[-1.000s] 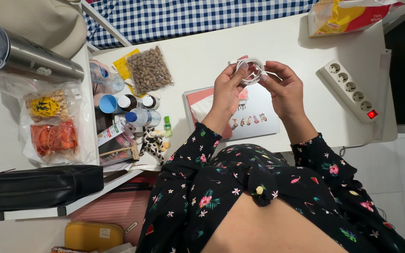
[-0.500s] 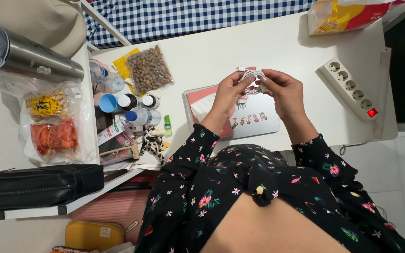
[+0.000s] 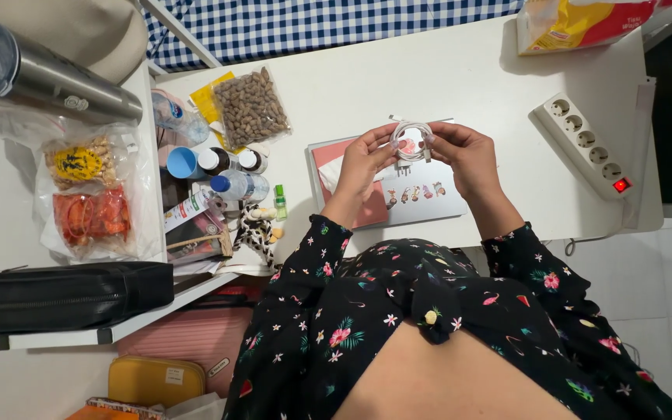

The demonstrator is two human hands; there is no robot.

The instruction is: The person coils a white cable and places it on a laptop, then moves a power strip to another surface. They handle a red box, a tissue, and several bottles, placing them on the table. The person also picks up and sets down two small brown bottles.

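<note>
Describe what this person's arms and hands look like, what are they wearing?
Both arms wear long black sleeves printed with small flowers, leaves and flamingos in pink, green and white. The left hand and right hand are bare, without gloves; pale polish shows on some nails.

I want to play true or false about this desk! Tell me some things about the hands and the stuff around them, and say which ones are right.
1. Both hands hold a coiled white cable. True: the left hand and the right hand pinch it from either side.
2. The cable is held over a silver laptop. True.
3. The power strip lies left of the hands. False: it lies to their right, its red switch lit.
4. The bag of peanuts is in the right hand. False: it lies on the white desk, apart from both hands.
5. A steel tumbler lies on its side on the shelf to the left. True.
</note>
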